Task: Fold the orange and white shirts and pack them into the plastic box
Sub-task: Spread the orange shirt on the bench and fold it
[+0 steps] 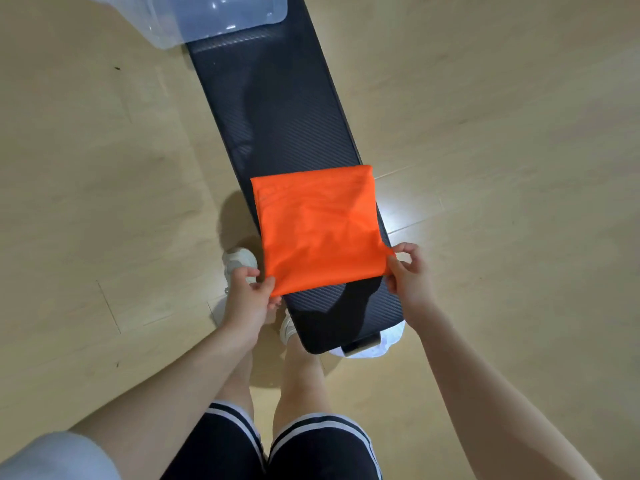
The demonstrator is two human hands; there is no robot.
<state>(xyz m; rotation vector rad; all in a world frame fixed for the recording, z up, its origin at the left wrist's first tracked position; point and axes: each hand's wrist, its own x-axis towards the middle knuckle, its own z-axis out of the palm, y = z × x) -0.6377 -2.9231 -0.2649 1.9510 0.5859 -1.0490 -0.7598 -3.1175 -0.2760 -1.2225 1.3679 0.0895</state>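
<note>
Orange shirt (317, 230) lies folded to a rough square on the near half of the black bench (277, 109), its left and right sides reaching or slightly overhanging the bench's long edges. Left hand (247, 299) pinches the near-left corner between thumb and fingers; right hand (407, 275) pinches the near-right corner, which is drawn out into a small peak past the bench's right edge. Near hem is lifted slightly off the bench; far hem lies flat. Plastic box (194, 19) sits at the bench's far end, overhanging the far-left corner, and looks empty as far as can be seen. White shirt (377, 342), apparently, shows as a bunched white mass under the near-right corner of the bench, on the wooden floor (104, 168); not yet folded. Risks, judged: fabric looks thin and slippery, so lifting by two corners only could let the inner layers slide and the fold open or sag in the middle. The uneven pull at the right corner may skew the square. The overhanging sides could drag on the bench edges and catch. The bench is narrow, so a sideways shift could drop the shirt to the floor. The box overhangs its corner, so a firm push when packing might tip or slide it off.
</note>
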